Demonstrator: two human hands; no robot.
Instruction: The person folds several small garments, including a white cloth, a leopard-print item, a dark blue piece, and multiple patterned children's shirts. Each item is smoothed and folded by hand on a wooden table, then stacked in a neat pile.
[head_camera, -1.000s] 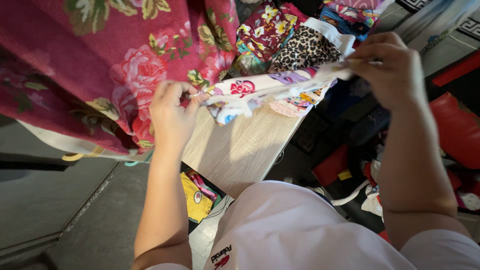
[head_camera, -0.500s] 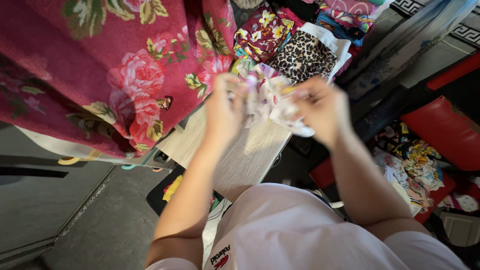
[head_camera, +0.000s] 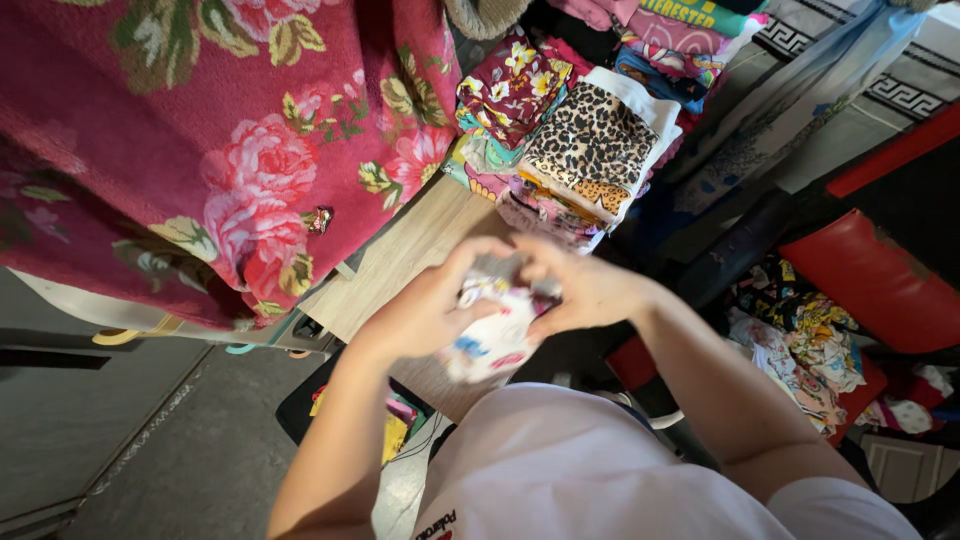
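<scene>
While your left hand (head_camera: 425, 310) and right hand (head_camera: 585, 290) grip the bunched cloth (head_camera: 490, 340), folded clothes (head_camera: 590, 150) lie far behind.

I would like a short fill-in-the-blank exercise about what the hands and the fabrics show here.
1. Both hands, left hand and right hand, hold a small bundle of ____ cloth.
2. The folded leopard-print fabric lies on top of a ____ of fabrics.
3. The big red blanket bears a ____ pattern.

Missing words: white; stack; floral

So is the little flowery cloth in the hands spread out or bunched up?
Bunched up. The flowery cloth sits as a small wad squeezed between the left hand and right hand, not stretched flat.
</scene>
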